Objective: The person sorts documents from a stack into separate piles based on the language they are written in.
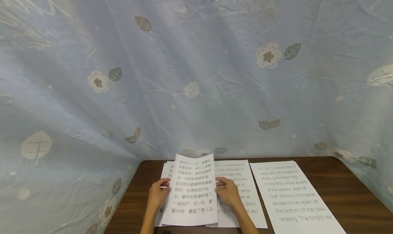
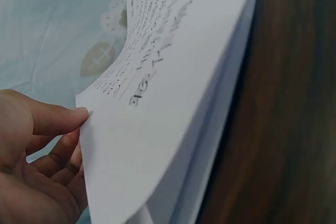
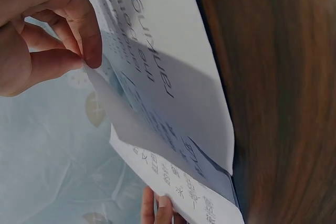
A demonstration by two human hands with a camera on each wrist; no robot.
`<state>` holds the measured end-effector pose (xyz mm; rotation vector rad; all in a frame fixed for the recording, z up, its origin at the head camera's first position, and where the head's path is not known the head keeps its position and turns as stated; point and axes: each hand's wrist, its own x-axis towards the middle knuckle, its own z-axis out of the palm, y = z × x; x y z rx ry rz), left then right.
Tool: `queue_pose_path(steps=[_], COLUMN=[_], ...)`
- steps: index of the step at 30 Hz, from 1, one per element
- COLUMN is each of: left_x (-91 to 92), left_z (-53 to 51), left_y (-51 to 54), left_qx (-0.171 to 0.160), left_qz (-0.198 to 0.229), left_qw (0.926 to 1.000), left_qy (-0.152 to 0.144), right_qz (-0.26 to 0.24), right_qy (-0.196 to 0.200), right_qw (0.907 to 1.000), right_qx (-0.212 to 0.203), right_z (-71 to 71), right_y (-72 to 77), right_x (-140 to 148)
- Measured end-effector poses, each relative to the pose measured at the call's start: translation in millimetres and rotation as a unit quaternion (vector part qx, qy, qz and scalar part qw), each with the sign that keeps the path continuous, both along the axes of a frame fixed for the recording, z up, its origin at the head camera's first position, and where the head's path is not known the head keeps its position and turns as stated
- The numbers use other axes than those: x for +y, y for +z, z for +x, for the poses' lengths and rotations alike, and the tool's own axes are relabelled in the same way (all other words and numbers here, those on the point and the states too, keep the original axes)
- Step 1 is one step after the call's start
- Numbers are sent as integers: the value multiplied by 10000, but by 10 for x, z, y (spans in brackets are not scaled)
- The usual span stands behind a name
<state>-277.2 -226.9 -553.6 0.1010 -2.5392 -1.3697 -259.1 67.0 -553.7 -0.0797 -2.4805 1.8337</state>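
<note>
A white sheet of paper (image 1: 191, 189) printed with Chinese characters is raised off the table, bowed a little. My left hand (image 1: 158, 194) pinches its left edge between thumb and fingers. At the opposite edge my right hand (image 1: 228, 194) pinches it too, with the thumb and fingertips (image 3: 93, 51) meeting on the paper in the right wrist view. Below the raised sheet, another Chinese-text sheet (image 1: 166, 171) shows along the left. An English-text sheet (image 1: 239, 172) lies partly covered beneath my right hand. The left wrist view shows the raised sheet (image 2: 157, 145) curving away from the thumb.
A second English-text sheet (image 1: 294, 196) lies farther right on the dark brown wooden table (image 1: 344, 186). Behind and to the left hangs a pale blue curtain (image 1: 215, 107) with leaves and flowers. A small dark object (image 1: 166, 232) sits at the bottom edge.
</note>
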Motion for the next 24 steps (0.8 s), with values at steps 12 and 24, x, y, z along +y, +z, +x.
queue_pose_path(steps=[12,24], left_x=[-250,-460], left_z=[-3,-24], left_y=[-32,-65], left_qx=[-52,-80], left_qz=[-145,-15], left_qw=[9997,9997], left_qy=[189,243], right_qz=[-10,-229], right_qy=[180,345], right_qw=[9997,9990], right_qx=[142,179], right_z=[-64,-73], right_y=[-59,-77], right_x=[-200,-384])
